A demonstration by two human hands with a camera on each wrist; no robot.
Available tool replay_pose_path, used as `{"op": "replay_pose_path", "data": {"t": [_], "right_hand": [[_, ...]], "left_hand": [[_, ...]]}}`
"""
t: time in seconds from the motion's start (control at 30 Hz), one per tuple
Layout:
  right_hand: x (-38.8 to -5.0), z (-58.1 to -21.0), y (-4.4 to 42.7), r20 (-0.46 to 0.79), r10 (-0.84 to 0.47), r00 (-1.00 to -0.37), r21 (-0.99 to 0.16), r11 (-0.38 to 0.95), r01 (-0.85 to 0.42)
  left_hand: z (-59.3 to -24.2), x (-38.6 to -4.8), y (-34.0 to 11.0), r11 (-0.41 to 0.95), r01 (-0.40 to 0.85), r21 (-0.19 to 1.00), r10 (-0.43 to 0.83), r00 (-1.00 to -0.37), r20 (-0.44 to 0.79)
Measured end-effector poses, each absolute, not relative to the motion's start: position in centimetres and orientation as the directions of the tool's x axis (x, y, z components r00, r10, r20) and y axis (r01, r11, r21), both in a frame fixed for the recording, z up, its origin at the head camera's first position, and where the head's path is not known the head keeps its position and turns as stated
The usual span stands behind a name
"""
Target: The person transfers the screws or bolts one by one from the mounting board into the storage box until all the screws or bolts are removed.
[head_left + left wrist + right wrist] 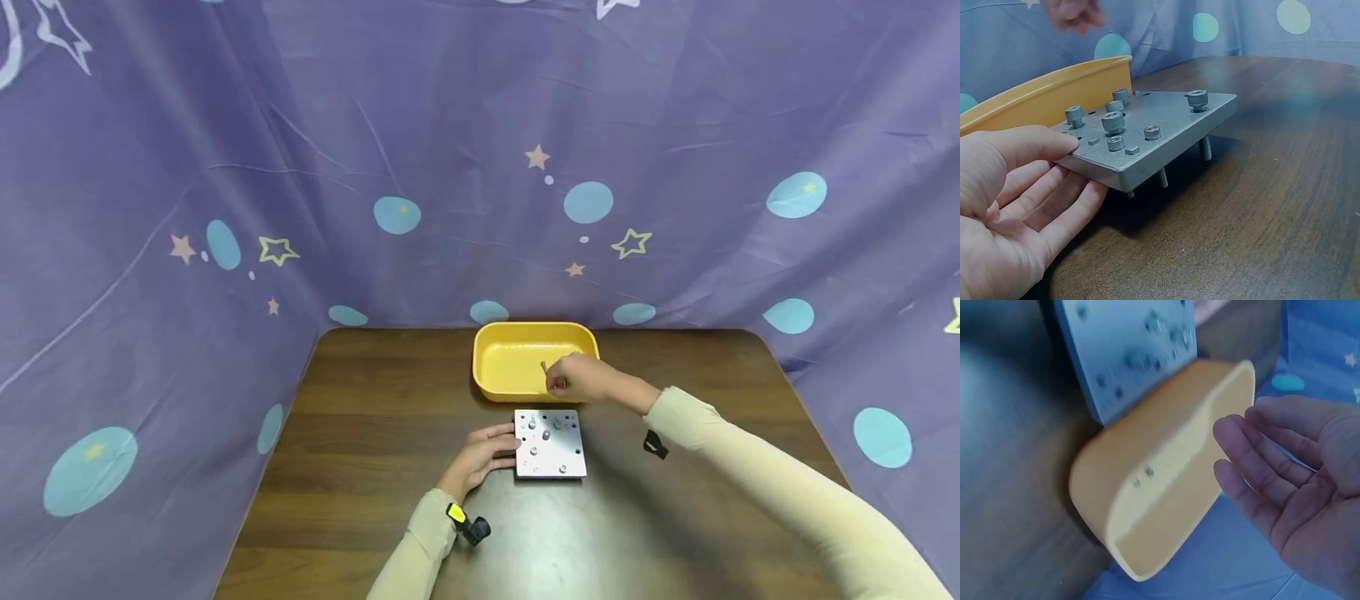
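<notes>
My left hand grips the near-left edge of a square grey metal plate, thumb on top and fingers underneath. Several socket-head bolts stand in the plate at differing heights, and some threaded shanks poke out below it. In the left wrist view the plate is held off the table. Over the yellow tray is my right hand, its fingers loosely bent with nothing visible between them in the right wrist view. A small bolt shows by those fingertips; whether it lies in the tray or is in the air I cannot tell.
The tray stands behind the plate on a brown wooden table. A purple patterned curtain hangs along the table's back and sides. A black strap piece shows below the right wrist.
</notes>
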State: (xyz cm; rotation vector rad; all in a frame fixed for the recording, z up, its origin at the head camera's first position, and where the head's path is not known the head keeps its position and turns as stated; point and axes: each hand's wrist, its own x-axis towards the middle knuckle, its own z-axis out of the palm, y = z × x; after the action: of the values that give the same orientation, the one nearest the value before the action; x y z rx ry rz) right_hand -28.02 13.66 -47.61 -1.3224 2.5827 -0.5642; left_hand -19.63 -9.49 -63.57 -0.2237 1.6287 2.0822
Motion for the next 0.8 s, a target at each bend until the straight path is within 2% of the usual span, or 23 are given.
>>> {"op": "replay_pose_path", "data": {"t": [0.17, 0.33, 0.63, 0.8], "right_hand": [[-24.8, -48.8, 14.8, -0.03, -0.8, -0.599, -0.458, 0.543, -0.704], [-22.5, -50.5, 15.1, -0.06, -0.784, -0.618, -0.442, 0.576, -0.688], [-20.1, -52.9, 14.2, -0.183, -0.721, -0.668, -0.299, 0.688, -0.661], [-19.7, -53.8, 13.9, -0.174, -0.707, -0.685, -0.227, 0.706, -0.671]], "left_hand": [[-63.5, -19.7, -9.6, -0.176, -0.47, 0.865, 0.261, -0.869, -0.419], [-63.6, -19.7, -9.5, -0.174, -0.474, 0.863, 0.265, -0.867, -0.422], [-63.3, -19.7, -9.4, -0.187, -0.485, 0.854, 0.261, -0.863, -0.433], [-63.1, -19.6, -9.5, -0.182, -0.485, 0.855, 0.26, -0.862, -0.434]]}}
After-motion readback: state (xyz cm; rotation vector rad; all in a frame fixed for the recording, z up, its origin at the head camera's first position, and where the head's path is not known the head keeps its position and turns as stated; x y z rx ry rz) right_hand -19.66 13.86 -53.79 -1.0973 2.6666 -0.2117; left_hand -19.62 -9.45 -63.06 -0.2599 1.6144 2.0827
